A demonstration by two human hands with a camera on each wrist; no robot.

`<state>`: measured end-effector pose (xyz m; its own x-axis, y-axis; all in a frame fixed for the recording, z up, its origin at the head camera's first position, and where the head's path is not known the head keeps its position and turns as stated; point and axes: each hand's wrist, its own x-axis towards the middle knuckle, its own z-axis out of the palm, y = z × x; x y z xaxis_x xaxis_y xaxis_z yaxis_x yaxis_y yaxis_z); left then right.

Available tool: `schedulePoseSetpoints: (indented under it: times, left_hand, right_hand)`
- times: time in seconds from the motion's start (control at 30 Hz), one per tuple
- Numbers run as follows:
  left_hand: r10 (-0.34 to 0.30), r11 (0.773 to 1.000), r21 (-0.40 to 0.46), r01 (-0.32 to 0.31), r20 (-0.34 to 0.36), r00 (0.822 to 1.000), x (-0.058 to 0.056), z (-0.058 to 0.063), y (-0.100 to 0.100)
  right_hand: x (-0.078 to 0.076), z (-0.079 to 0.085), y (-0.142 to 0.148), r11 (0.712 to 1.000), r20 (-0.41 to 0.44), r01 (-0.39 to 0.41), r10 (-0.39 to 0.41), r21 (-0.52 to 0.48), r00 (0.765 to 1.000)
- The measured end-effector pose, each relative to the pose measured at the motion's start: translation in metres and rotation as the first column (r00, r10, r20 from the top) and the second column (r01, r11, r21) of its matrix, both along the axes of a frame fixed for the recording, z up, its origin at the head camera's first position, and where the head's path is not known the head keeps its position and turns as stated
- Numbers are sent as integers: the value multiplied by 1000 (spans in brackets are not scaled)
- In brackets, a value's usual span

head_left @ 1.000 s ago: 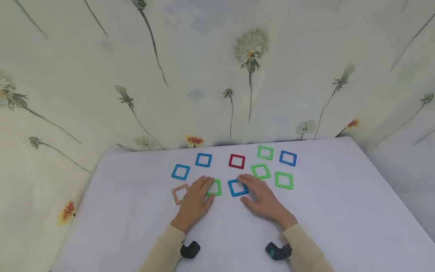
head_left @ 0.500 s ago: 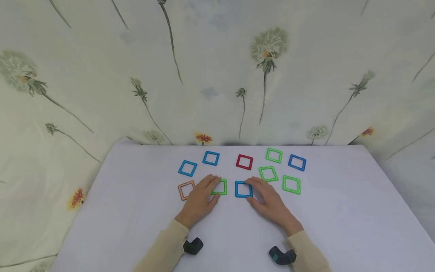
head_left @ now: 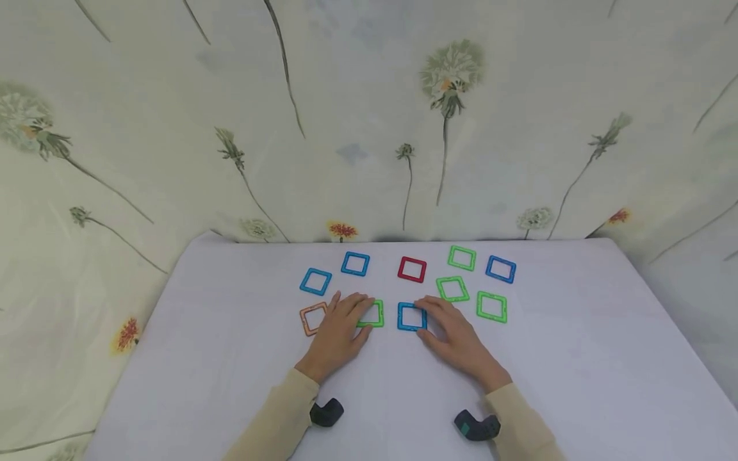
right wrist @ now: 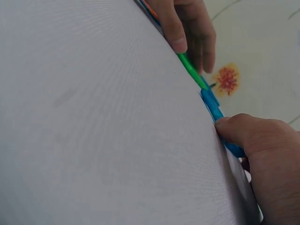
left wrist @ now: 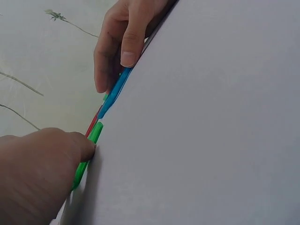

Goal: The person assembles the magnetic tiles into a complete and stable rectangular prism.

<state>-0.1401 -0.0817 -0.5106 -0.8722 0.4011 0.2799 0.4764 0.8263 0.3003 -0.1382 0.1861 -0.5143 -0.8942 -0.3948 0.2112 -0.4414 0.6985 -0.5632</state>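
Two square frame-shaped magnetic tiles lie side by side on the white table, a narrow gap between them. My left hand (head_left: 340,333) holds the green tile (head_left: 380,314) by its left part, thumb at the near edge and fingertips at the far edge; the hand covers that side. In the same way my right hand (head_left: 458,336) grips the blue tile (head_left: 399,317) on its right side. Seen low from the left wrist, the left thumb presses the green tile's edge (left wrist: 97,132). The right wrist view has the right thumb on the blue tile's edge (right wrist: 212,107).
Behind the hands lie a red tile (head_left: 400,269), blue tiles (head_left: 316,293) to the left and a darker blue one (head_left: 500,279) at right. Several green tiles (head_left: 492,319) are scattered right. An orange tile (head_left: 304,322) is partly behind my left hand. Flowered cloth (head_left: 369,192) hangs behind the table.
The blue tile has turned from a slight tilt to square with the green one, and my right thumb has come onto its near edge. The head view has shifted a little.
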Motion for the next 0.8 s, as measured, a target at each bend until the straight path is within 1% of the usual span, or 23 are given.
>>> schedulePoseSetpoints:
  times: [0.17,0.4,0.57,0.8]
  left_hand:
    - [-7,1000,1,7,-23,1000,3,2,2]
    - [-20,1000,-3,20,-27,999,8,2,3]
    - [-18,1000,-4,18,1,1000,12,2,4]
    - [-20,1000,2,20,54,998,14,4,6]
  right_hand:
    - [0,0,1,1000,-7,-1,1,-5,1000]
    - [4,-1,0,1000,-1,9,-9,-20,1000]
    - [7,-2,0,1000,16,17,-16,-6,1000]
    - [9,0,0,1000,4,21,-21,-3,1000]
